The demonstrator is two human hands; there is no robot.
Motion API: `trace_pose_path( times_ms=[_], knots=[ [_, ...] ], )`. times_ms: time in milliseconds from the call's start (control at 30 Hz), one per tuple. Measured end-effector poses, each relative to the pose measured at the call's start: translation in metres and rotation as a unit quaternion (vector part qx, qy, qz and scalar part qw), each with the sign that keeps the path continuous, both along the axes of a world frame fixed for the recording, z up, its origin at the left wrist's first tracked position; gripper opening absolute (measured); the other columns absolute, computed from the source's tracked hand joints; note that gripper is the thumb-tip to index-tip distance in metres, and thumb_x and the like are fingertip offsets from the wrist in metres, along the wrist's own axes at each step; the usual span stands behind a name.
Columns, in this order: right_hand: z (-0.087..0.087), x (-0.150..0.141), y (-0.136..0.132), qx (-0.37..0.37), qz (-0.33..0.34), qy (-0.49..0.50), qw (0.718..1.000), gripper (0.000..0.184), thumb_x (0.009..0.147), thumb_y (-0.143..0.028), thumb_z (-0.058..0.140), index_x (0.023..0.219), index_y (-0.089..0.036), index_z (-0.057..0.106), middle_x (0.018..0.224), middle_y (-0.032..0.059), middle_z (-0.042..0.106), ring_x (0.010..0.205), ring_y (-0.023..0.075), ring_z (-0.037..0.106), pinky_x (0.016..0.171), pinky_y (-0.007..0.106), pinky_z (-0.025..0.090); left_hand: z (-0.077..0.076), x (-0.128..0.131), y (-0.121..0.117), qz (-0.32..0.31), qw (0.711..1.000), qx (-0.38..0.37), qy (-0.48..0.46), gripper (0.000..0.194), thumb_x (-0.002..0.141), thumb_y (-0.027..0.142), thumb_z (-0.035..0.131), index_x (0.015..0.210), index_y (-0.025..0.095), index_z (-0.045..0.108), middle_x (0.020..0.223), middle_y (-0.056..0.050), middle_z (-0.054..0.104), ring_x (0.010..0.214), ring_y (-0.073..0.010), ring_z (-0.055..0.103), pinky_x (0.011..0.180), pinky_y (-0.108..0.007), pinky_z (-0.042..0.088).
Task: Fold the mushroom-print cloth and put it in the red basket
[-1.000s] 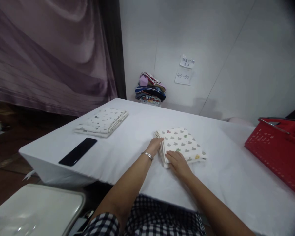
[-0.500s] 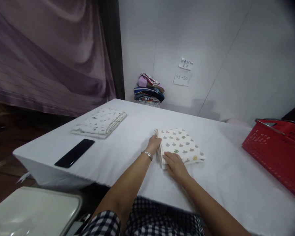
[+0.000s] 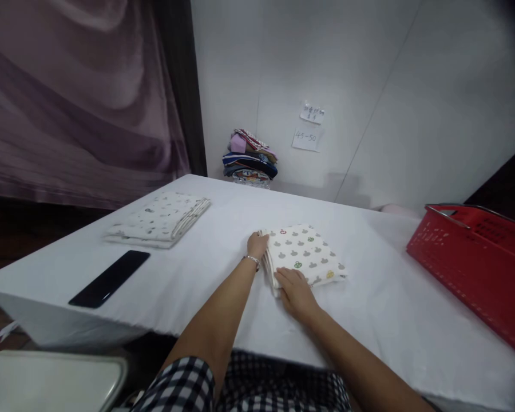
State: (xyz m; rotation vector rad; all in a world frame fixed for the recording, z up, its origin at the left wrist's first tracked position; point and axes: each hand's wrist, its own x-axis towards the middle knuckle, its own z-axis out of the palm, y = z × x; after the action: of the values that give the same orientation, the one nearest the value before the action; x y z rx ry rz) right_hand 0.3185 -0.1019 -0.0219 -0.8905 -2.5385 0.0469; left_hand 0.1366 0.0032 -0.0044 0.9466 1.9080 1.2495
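Observation:
A folded white cloth (image 3: 302,249) with grey, green, red and yellow prints lies on the white-covered table in front of me. My left hand (image 3: 257,245), with a bracelet at the wrist, is closed on the cloth's far left edge, fingers partly hidden by it. Flat on the near left corner of the same cloth rests my right hand (image 3: 296,290), its fingers stretched out. Farther left lies a second folded white cloth (image 3: 163,217) with small dark prints, touched by neither hand.
A black phone-like slab (image 3: 110,278) lies near the table's left front. At the right stands a red plastic basket (image 3: 476,263) with metal handles. Stacked folded fabrics (image 3: 249,157) rise behind the far edge, by the wall. A pale stool-like surface (image 3: 47,377) is at lower left.
The view has shifted slightly to the right, so everything sits further left. Both hands keep their places on the printed cloth, which looks unchanged.

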Motion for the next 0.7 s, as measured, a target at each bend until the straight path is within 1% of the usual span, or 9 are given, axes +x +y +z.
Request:
trace_pose_path(
  times_ms=[133,300,400,533,633,700],
  knots=[
    [-0.003,-0.002,-0.005,-0.002,-0.017,-0.009,1.0,0.053,0.078,-0.01,0.046,0.131,-0.017,0.047,0.133,0.0125,0.052,0.125,0.0248,0.044,0.104,0.046,0.031,0.0,0.001,0.0,0.016,0.999,0.0,0.031,0.024,0.069,0.029,0.065,0.09,0.018,0.062,0.103,-0.014,0.068,0.102,-0.0274,0.06,0.084,-0.032,0.041],
    [-0.006,-0.003,-0.007,0.001,-0.019,-0.005,1.0,0.053,0.081,-0.016,0.047,0.134,-0.018,0.045,0.136,0.0124,0.05,0.127,0.0249,0.042,0.106,0.047,0.03,0.002,-0.003,0.002,0.02,0.998,-0.002,0.061,0.039,0.07,0.034,0.066,0.106,0.018,0.059,0.113,-0.015,0.064,0.109,-0.0281,0.057,0.088,-0.034,0.04],
    [-0.006,-0.003,-0.007,-0.004,-0.02,-0.005,1.0,0.052,0.082,-0.018,0.048,0.134,-0.018,0.044,0.137,0.012,0.05,0.127,0.0253,0.042,0.106,0.048,0.03,0.003,-0.009,0.007,0.008,0.997,-0.002,0.074,0.042,0.071,0.035,0.066,0.107,0.015,0.059,0.115,-0.017,0.063,0.111,-0.0286,0.056,0.09,-0.034,0.04],
    [-0.006,-0.004,-0.007,-0.007,-0.024,-0.003,1.0,0.051,0.083,-0.019,0.049,0.134,-0.018,0.045,0.136,0.0116,0.05,0.128,0.0252,0.042,0.106,0.048,0.03,0.005,-0.02,0.013,0.003,0.996,0.005,0.092,0.044,0.071,0.03,0.067,0.109,0.012,0.059,0.118,-0.018,0.061,0.112,-0.0281,0.055,0.093,-0.033,0.039],
    [-0.007,-0.004,-0.008,-0.001,-0.021,0.001,1.0,0.05,0.084,-0.019,0.048,0.134,-0.018,0.044,0.136,0.0117,0.05,0.128,0.0253,0.042,0.106,0.048,0.03,0.011,-0.022,0.011,0.018,0.993,0.02,0.111,0.042,0.078,0.029,0.061,0.115,0.011,0.056,0.127,-0.019,0.055,0.118,-0.0285,0.05,0.099,-0.036,0.035],
    [-0.008,-0.004,-0.008,0.002,-0.02,0.003,1.0,0.05,0.085,-0.019,0.047,0.134,-0.018,0.044,0.137,0.0119,0.05,0.128,0.0256,0.042,0.106,0.048,0.03,0.015,-0.014,0.006,0.012,0.989,0.059,0.132,0.038,0.083,0.027,0.054,0.118,0.014,0.055,0.132,-0.016,0.051,0.122,-0.0257,0.047,0.103,-0.035,0.032]
  ],
)
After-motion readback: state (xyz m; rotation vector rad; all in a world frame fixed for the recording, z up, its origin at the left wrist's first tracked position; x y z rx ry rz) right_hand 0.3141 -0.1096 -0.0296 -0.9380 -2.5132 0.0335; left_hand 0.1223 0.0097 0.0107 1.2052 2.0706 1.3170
